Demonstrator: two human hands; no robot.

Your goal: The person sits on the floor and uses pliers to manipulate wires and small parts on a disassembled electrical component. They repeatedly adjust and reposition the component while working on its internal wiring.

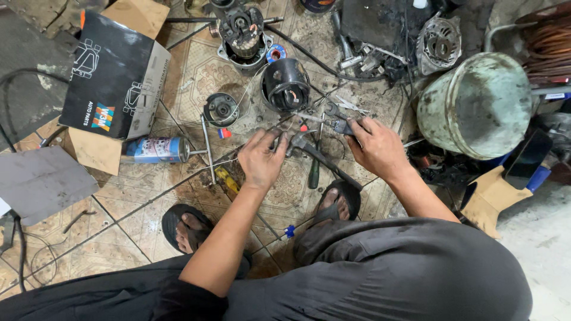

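mid-frame: left hand (260, 159) gripping hammer (309, 148), right hand (376, 147) pinching small metal part (340, 126); motor housing (286, 84) lying dismantled above, reassembly pending.

Around the black cylindrical motor housing (286, 84) the tiled floor is crowded: just below it a hammer (315, 153), a green-handled screwdriver (313, 174) and loose wrenches fill the spot where the left hand (262, 159) and right hand (376, 147) work. To its right a tall grey-green metal drum (476, 104) walls off the floor. To its lower left, past a blue spray can (157, 149), bare tiles leave open passage.
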